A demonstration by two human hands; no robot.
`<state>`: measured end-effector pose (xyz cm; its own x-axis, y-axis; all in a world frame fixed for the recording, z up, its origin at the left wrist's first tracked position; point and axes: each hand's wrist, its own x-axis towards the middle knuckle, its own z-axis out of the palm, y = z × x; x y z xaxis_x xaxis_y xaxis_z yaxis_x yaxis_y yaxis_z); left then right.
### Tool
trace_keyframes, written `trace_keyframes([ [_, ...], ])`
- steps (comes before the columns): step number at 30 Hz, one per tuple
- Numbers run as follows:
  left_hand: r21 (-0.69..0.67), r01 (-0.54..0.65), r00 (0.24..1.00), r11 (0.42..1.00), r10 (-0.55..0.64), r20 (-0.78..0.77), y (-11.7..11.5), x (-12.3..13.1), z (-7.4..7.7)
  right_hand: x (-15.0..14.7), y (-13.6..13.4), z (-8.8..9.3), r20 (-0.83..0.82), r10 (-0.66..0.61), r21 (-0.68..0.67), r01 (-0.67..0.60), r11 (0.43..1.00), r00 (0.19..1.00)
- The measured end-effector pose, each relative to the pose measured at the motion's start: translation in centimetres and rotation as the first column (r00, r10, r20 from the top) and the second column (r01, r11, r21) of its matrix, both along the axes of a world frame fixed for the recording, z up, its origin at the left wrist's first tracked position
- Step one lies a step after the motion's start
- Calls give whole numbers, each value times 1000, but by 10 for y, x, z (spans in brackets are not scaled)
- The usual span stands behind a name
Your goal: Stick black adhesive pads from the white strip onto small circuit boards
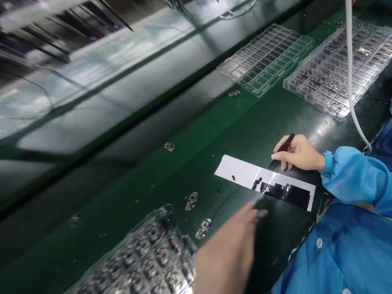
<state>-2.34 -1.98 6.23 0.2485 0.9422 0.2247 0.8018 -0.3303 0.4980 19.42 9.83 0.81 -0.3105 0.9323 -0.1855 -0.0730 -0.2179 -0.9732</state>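
My right hand (298, 152), in a blue sleeve, is closed around slim black tweezers (287, 143) pointing down beside a white strip (237, 167). Black adhesive pieces (298, 195) cover much of the strip's right half; a small loose black bit (233, 177) lies on its left part. Smeared by motion, my left hand (228, 249) reaches in from the bottom edge just below the strip. A small circuit board (261, 213), blurred, shows at its fingertips. Two more circuit boards, one (203, 228) with a thin dark wire and another (191, 201), lie left of this hand.
A clear tray (153, 261) full of small boards stands at the bottom. At the upper right are a tray with empty-looking cells (265, 57) and a filled tray (339, 69). A white cable (350, 61) hangs down there. Stray boards (169, 146) lie on the green mat (137, 171).
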Motion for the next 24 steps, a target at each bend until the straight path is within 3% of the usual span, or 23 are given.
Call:
trace_keyframes([
  [1,46,132,988,990,-128,-88,-13,17,-13,6,-7,2,18,24,-4,-24,1000,1000],
  [3,61,272,932,960,-248,-266,-29,42,-36,17,-20,3,52,47,-25,-46,999,998],
  [5,38,285,896,958,-252,-366,-33,56,-53,24,-29,0,79,47,-43,-43,998,996],
  [7,23,278,876,960,-244,-416,-28,63,-60,26,-34,-6,98,34,-48,-29,998,995],
  [18,-102,237,873,966,-258,-414,-15,67,-58,26,-36,-11,198,36,65,-49,997,980],
  [24,-138,229,892,964,-264,-366,-15,66,-59,27,-36,-12,193,70,56,-82,995,979],
])
